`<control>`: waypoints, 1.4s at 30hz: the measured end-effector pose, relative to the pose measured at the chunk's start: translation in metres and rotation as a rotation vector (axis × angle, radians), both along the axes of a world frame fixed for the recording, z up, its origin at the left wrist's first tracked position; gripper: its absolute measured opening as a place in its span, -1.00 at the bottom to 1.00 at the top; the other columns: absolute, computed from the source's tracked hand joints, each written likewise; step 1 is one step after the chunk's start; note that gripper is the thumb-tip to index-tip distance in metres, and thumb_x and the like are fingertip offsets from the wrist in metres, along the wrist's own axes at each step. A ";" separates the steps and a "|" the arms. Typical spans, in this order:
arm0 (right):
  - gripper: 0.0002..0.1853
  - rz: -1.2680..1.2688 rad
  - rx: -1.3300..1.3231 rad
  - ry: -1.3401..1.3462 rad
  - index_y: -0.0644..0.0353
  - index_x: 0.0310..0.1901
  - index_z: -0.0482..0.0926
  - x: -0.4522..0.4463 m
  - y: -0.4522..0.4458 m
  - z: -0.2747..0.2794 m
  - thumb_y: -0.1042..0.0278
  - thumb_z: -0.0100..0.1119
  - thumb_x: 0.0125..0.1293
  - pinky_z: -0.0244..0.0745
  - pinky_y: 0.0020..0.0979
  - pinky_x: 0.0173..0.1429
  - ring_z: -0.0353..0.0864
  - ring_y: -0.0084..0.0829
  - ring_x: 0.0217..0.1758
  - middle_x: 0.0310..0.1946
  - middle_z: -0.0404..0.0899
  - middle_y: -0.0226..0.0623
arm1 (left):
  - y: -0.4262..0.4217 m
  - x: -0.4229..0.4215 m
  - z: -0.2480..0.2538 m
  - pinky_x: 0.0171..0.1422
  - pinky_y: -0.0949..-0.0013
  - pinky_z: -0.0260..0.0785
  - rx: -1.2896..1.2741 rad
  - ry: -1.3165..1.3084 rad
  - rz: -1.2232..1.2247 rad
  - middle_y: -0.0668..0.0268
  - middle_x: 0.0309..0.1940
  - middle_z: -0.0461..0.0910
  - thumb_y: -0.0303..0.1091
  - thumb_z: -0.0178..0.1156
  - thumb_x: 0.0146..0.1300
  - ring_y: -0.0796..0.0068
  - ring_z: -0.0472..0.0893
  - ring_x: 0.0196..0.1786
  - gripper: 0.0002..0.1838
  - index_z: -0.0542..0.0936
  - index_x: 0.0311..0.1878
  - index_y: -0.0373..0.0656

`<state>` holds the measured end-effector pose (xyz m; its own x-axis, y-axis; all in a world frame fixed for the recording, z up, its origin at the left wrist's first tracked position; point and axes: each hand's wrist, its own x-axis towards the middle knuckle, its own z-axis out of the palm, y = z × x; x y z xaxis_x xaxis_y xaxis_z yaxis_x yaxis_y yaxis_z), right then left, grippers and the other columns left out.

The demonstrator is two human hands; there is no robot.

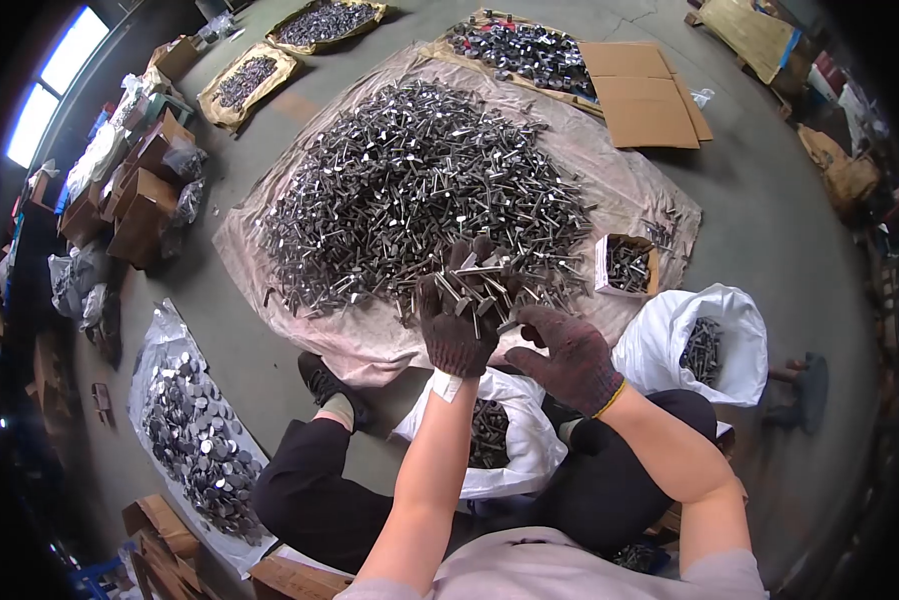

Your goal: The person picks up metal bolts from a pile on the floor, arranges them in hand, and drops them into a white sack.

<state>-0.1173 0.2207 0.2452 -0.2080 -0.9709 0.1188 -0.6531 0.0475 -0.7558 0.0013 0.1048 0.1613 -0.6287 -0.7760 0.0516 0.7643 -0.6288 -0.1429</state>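
Cardboard (630, 95) and a sheet (166, 326) of discs (208, 432) flanked a pile (420, 200) of metal parts (370, 165); the left forearm (444, 425) partly blocked the near sack (537, 430). That, the far sack (748, 345) and a box (602, 265) held more. The gloved left hand (458, 338) grasped bolts (481, 290) before the pile; beside them, the right hand (575, 358) curled, its grip unclear.
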 end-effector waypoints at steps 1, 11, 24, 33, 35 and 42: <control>-0.58 0.002 -0.031 0.048 0.24 -0.03 0.61 0.004 0.000 0.001 0.21 0.48 0.14 0.61 -0.24 -0.15 0.74 -0.21 -0.22 -0.26 0.70 -0.13 | 0.006 0.002 0.008 0.66 -0.29 -0.17 -0.045 -0.012 0.003 0.05 0.62 0.04 0.20 -0.36 0.58 -0.10 0.14 0.60 -0.26 0.08 0.61 -0.12; -0.76 0.251 0.098 -0.094 0.20 -0.14 0.67 0.019 0.018 0.035 0.41 0.43 0.14 0.60 -0.33 -0.20 0.70 -0.31 -0.30 -0.33 0.67 -0.23 | 0.041 0.043 0.028 0.70 -0.22 -0.24 -0.095 -0.040 0.013 0.04 0.62 0.05 0.45 -0.36 0.46 -0.06 0.06 0.63 -0.09 0.12 0.61 -0.07; -0.80 0.171 -0.391 0.365 0.03 -0.21 0.63 0.047 0.022 0.033 0.27 0.37 0.12 0.51 -0.13 -0.33 0.62 -0.16 -0.40 -0.47 0.57 -0.29 | 0.085 0.063 0.028 0.52 -0.26 0.22 0.035 -0.138 -0.078 0.03 0.57 0.17 0.42 -0.26 0.46 -0.18 0.31 0.48 -0.15 0.23 0.57 0.00; -0.81 0.313 -0.245 0.522 0.05 -0.29 0.64 0.044 0.024 0.020 0.23 0.40 0.10 0.49 -0.11 -0.34 0.62 -0.16 -0.37 -0.47 0.54 -0.29 | 0.092 0.073 0.037 0.45 -0.23 0.33 0.095 -0.104 -0.094 0.07 0.60 0.10 0.44 -0.30 0.45 -0.18 0.32 0.49 -0.11 0.13 0.61 -0.02; -0.81 0.391 -0.315 0.375 0.05 -0.29 0.64 0.044 0.025 0.021 0.22 0.40 0.10 0.49 -0.13 -0.34 0.61 -0.17 -0.37 -0.47 0.54 -0.29 | 0.094 0.073 0.037 0.45 -0.20 0.34 0.106 -0.136 -0.082 0.07 0.61 0.09 0.43 -0.31 0.46 -0.18 0.32 0.48 -0.11 0.13 0.61 -0.03; -0.76 0.075 -0.150 0.136 0.24 -0.18 0.67 0.030 0.030 0.029 0.43 0.45 0.10 0.59 -0.25 -0.18 0.67 -0.22 -0.32 -0.37 0.62 -0.15 | 0.099 0.083 0.021 0.52 -0.15 0.24 0.178 0.190 -0.136 0.03 0.61 0.08 0.45 -0.03 0.35 -0.09 0.19 0.57 -0.04 0.16 0.60 -0.02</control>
